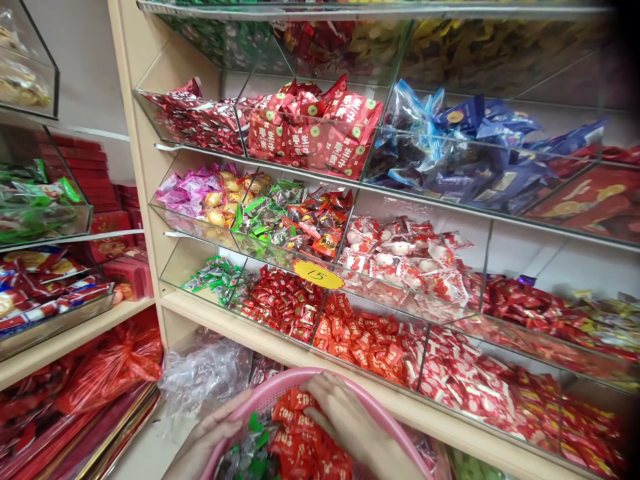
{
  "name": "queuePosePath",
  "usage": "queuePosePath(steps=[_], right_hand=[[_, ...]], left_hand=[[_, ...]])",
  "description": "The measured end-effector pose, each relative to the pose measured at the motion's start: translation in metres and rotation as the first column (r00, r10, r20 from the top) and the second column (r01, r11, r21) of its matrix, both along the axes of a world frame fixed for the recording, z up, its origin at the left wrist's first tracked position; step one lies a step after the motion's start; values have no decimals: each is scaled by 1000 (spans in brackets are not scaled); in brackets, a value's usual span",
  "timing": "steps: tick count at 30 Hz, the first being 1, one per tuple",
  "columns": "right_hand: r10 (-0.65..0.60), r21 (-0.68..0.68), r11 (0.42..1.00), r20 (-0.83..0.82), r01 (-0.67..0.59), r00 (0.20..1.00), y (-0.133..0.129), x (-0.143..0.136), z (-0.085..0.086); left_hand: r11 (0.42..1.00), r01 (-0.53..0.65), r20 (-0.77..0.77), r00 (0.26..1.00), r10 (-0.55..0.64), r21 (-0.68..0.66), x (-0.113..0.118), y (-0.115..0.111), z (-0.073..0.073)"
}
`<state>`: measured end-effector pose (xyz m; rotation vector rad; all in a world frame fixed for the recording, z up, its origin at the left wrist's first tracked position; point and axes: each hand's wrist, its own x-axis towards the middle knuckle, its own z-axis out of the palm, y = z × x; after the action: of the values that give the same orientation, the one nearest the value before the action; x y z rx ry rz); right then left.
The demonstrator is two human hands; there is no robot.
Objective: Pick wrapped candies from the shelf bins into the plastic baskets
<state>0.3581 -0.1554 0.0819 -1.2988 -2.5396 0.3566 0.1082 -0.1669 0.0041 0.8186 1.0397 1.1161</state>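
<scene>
A pink plastic basket (373, 387) with a perforated wall is at the bottom centre. My left hand (217, 427) grips its left side, thumb near the rim. Inside lie red wrapped candies (295, 443) and, to their left, green-and-clear wrapped candies (255, 440). Over the red candies, within the rim, is my right hand (333, 407). Its fingers point left, bent and somewhat apart, touching the top of the pile; I make out nothing held in them. The undersides of those fingers are hidden. Similar red-orange candies (357, 337) fill a bin on the lowest shelf just beyond the basket.
Clear-walled shelves (435, 193) of packaged sweets span the view ahead. A yellow price tag (319, 274) reading 15 is on one shelf front. Clear plastic bags (205, 377) lie low behind my left hand. Red plastic bags (120, 367) sit at lower left, beside a wooden upright (143, 200).
</scene>
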Motion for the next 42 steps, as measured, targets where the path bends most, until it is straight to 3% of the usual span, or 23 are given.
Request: queuePosePath(steps=[5, 11, 16, 22, 27, 32, 34, 37, 39, 42], right_hand=[[-2, 32, 999, 10, 1, 1000, 0, -3, 0], [25, 31, 999, 21, -26, 999, 2, -3, -2], [-1, 2, 1000, 7, 1, 1000, 3, -1, -3], [-4, -41, 999, -10, 3, 1000, -2, -3, -4], [-7, 76, 997, -68, 12, 998, -4, 0, 13], [-249, 171, 946, -160, 276, 955, 23, 47, 40], [-356, 110, 928, -29, 357, 934, 38, 75, 43], [-398, -55, 909, 182, 414, 899, 53, 105, 41], [-449, -85, 871, 261, 483, 855, 57, 109, 38], [-568, -8, 800, 313, 600, 762, 58, 96, 33]], left_hand=[[996, 95, -9, 995, -95, -2, -5, 2, -3], [999, 30, 12, 999, -30, -21, 0, 0, 5], [997, 82, -8, 997, -82, -8, -1, 0, 10], [999, -32, 25, 999, 33, -40, 5, -3, 15], [997, -64, 18, 998, 65, -51, 10, -6, 21], [998, -33, 20, 999, 35, -60, 9, -6, 19], [998, -36, 16, 999, 37, -58, 9, -5, 17], [998, -54, -31, 998, 53, -33, 8, -4, 17], [998, -65, -64, 996, 63, -18, 8, -3, 18], [998, -63, -77, 995, 61, -24, 9, -3, 20]])
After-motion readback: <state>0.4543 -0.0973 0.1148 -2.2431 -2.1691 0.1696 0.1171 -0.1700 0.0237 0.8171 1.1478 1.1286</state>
